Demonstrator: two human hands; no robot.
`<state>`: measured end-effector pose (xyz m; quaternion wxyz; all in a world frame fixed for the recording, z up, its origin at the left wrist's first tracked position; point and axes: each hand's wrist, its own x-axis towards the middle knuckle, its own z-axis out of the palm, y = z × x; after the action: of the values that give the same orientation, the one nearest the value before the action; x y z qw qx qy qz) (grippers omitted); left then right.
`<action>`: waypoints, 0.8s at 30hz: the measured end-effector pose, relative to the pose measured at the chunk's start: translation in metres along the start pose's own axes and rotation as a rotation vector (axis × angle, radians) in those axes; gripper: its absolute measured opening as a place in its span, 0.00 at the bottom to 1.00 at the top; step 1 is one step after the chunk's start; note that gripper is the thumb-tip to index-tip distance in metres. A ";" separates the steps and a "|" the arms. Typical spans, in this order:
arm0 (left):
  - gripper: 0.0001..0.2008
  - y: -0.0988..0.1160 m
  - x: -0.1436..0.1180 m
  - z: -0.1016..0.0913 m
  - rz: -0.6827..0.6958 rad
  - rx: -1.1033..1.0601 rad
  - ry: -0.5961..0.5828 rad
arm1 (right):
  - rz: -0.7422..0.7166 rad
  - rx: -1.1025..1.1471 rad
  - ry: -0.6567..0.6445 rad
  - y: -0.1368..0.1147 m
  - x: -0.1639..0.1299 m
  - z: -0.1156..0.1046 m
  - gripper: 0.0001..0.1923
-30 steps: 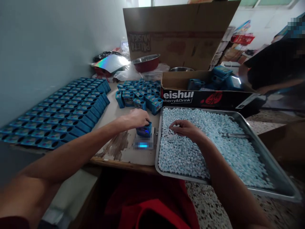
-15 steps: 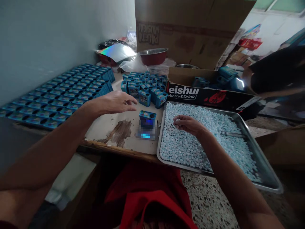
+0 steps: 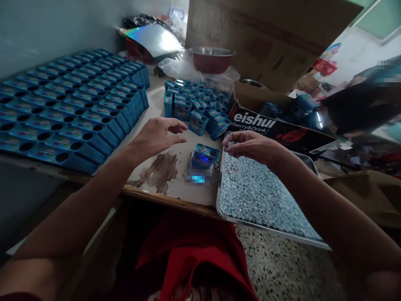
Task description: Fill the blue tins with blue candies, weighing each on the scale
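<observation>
Shifted toward the far-left corner of the tray [image 3: 250, 224] since the earlier frame, the right hand [image 3: 250, 146] is held with its fingers pinched around what appear to be pale pieces [image 3: 231, 143]. Just left of those fingertips, slightly nearer the body, a blue box [image 3: 205, 154] is set on the lit scale [image 3: 198, 179] — its long axis laid roughly crosswise, its dark hole [image 3: 214, 153] placed toward the right end. Less closely placed — off its left end — is the left hand [image 3: 158, 136], its fingers spread and empty. Farther out, loose boxes [image 3: 197, 121] are clustered.
</observation>
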<state>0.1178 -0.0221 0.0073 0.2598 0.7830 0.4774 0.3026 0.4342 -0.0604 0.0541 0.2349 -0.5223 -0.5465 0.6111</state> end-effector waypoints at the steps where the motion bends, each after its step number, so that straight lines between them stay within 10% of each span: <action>1: 0.17 -0.005 -0.001 0.000 -0.008 -0.006 -0.002 | 0.016 0.026 0.004 -0.003 0.001 0.001 0.18; 11: 0.47 -0.017 -0.002 0.010 -0.045 0.046 -0.213 | -0.021 -0.227 0.054 -0.006 0.011 0.007 0.13; 24: 0.35 -0.032 -0.011 0.021 -0.019 -0.024 -0.292 | -0.307 -1.300 0.042 -0.015 0.020 0.044 0.18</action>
<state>0.1101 -0.0211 -0.0318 0.3388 0.8108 0.4384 0.1888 0.3842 -0.0574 0.0538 -0.0328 -0.4859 -0.8669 0.1067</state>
